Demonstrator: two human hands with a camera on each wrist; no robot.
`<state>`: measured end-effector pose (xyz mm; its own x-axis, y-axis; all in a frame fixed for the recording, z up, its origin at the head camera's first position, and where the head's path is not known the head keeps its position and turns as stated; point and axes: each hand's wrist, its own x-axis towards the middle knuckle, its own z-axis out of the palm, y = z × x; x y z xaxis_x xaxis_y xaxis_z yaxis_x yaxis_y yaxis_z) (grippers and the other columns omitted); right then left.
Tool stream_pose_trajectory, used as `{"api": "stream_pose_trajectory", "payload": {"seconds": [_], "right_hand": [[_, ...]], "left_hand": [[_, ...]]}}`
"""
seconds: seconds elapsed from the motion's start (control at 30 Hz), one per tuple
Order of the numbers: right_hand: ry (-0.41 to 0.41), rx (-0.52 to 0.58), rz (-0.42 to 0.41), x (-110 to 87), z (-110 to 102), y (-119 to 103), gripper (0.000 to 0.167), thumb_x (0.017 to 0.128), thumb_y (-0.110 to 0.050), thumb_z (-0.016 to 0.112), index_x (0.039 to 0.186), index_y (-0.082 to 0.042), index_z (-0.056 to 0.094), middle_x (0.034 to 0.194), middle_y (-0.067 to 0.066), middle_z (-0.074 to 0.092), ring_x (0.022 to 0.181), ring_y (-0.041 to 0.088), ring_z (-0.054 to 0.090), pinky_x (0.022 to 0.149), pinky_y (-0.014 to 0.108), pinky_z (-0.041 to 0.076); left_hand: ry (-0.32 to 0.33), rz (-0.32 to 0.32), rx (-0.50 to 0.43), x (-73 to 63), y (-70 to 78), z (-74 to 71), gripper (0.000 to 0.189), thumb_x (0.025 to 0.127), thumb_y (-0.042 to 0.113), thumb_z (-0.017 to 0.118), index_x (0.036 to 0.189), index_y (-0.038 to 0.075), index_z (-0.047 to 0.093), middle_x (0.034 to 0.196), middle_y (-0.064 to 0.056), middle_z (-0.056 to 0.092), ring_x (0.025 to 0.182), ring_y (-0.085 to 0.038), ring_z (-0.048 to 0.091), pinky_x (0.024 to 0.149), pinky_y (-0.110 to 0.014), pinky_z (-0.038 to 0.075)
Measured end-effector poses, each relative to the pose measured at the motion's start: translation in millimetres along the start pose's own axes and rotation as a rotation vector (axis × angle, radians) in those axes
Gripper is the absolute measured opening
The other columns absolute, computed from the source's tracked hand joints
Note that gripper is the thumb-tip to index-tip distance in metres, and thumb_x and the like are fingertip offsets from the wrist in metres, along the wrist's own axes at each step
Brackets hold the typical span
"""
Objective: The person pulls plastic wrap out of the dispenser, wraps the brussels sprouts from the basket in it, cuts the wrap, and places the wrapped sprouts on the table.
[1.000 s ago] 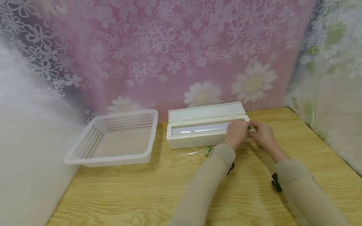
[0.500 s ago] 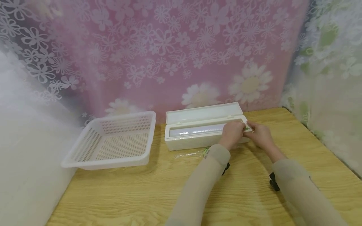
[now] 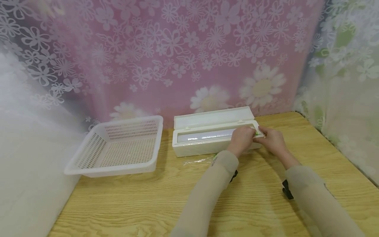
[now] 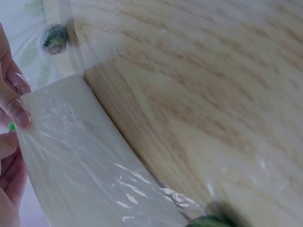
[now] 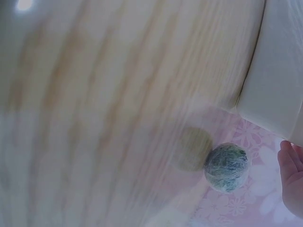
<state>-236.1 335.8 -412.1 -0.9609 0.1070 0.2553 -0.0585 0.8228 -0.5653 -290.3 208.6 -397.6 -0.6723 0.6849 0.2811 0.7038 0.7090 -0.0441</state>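
Note:
A long white cling film box (image 3: 204, 148) lies with its lid raised and a film roll (image 3: 204, 136) inside. At its right end my left hand (image 3: 242, 140) pinches a small bright green piece (image 4: 12, 126) at the edge. My right hand (image 3: 273, 144) grips the box's end corner, thumb on top. Clear film (image 4: 94, 156) drapes down the front face. A round green vegetable-like thing (image 5: 227, 168), film-wrapped, shows past the box end in both wrist views. Another green round thing (image 4: 213, 221) lies before the box, mostly hidden by my left sleeve in the head view.
A white perforated plastic basket (image 3: 127, 151) stands to the left on the wood-grain table (image 3: 133, 204). The raised lid (image 3: 213, 118) stands close to the pink flowered curtain (image 3: 165, 65) behind. A loose strip of film (image 3: 195, 162) lies before the box.
My left hand has moved slightly left and down along the box's right end. My right hand now grips closer on the corner. My left sleeve covers more of the front green thing.

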Motion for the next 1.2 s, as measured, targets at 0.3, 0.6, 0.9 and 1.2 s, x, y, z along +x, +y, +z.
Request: {"api": "stream_pose_trajectory", "payload": {"seconds": [0.3, 0.6, 0.9, 1.2], "right_hand": [[-0.026, 0.02, 0.02, 1.1, 1.9, 4.4, 0.08, 0.075, -0.048, 0.064, 0.129, 0.005, 0.039, 0.091, 0.025, 0.058, 0.047, 0.017, 0.029, 0.049, 0.03, 0.029], [-0.037, 0.034, 0.035, -0.4, 2.0, 3.0, 0.081, 0.075, -0.048, 0.064, 0.13, 0.005, 0.037, 0.06, 0.008, 0.048, 0.041, 0.013, 0.027, 0.044, 0.029, 0.028], [-0.002, 0.009, 0.013, 1.0, 2.0, 1.2, 0.073, 0.075, -0.036, 0.069, 0.127, 0.007, 0.04, 0.087, 0.028, 0.056, 0.05, 0.017, 0.03, 0.047, 0.029, 0.028], [0.021, -0.024, -0.033, 1.7, 1.8, 1.1, 0.071, 0.074, -0.033, 0.07, 0.124, 0.009, 0.043, 0.105, 0.03, 0.054, 0.065, 0.025, 0.046, 0.055, 0.034, 0.036]], "left_hand": [[-0.015, 0.009, -0.008, -0.4, -2.5, -0.6, 0.004, 0.081, 0.026, 0.064, 0.082, 0.025, 0.068, 0.079, 0.013, 0.062, 0.069, -0.004, 0.055, 0.056, -0.019, 0.044], [0.001, 0.016, 0.012, -2.8, -3.0, -2.7, 0.005, 0.081, 0.026, 0.063, 0.08, 0.026, 0.068, 0.078, 0.014, 0.062, 0.068, -0.004, 0.055, 0.054, -0.02, 0.044], [-0.032, 0.016, 0.05, -10.4, -19.0, -4.3, 0.011, 0.086, 0.019, 0.058, 0.08, 0.025, 0.065, 0.074, 0.013, 0.06, 0.062, -0.003, 0.051, 0.051, -0.021, 0.042], [0.019, 0.045, 0.039, -24.1, -37.7, -6.6, 0.017, 0.086, 0.015, 0.056, 0.074, 0.023, 0.065, 0.068, 0.012, 0.056, 0.059, -0.004, 0.047, 0.049, -0.02, 0.04]]}}
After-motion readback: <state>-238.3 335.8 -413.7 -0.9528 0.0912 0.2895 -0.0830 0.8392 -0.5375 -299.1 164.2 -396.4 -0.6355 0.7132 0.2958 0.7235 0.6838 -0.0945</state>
